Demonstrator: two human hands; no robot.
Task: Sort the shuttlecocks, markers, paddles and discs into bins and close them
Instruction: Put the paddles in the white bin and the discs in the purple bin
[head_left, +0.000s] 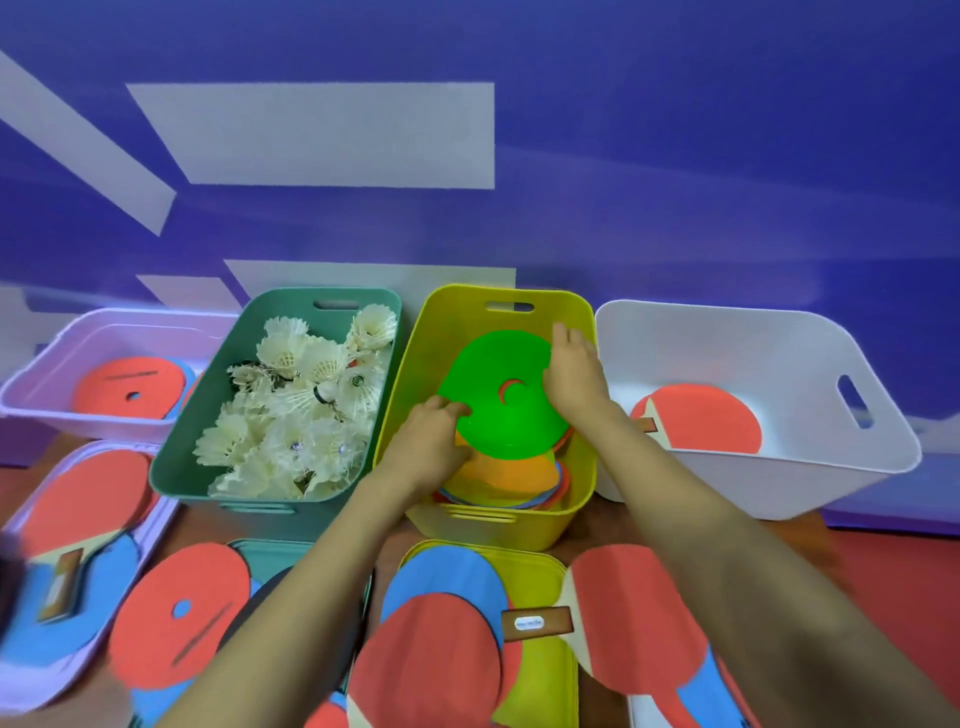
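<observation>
Nearest, on the red-brown counter (883, 582), the unsorted pile waits. A red-faced table-tennis paddle with a wooden handle (431, 665) lies over a flat blue disc (441, 571) on the yellow plastic lid (540, 675). A second red paddle (639, 623) lies just right of it, and a flat red disc with a small hole (182, 613) rests on a teal lid to the left.

Beyond these, both forearms reach into the yellow plastic bin (498, 525). The left grip (436, 431) has its fingers curled round the near-left edge of the flat green plastic disc (498, 410). The right grip (574, 374) is uncurled, palm down, with straight fingers resting along the disc's right edge by the bin wall. The disc sits tilted between them, its far edge higher, on a stack topped by an orange disc (509, 473).

The step in hand looks like seating this disc on the stack. To do it well, the flat hand should guide the raised far edge down as the left fingers let go. That way the disc lands level and centred, low enough for the lid to close later. A disc left propped on the wall would probably hold the lid up.

To the left is the teal plastic bin (176, 467), full of white feather shuttlecocks (291, 415). To the right, the white plastic bin (779, 467) holds one red paddle (701, 421). At far left, a lilac bin (104, 332) holds a red disc (130, 387).
</observation>
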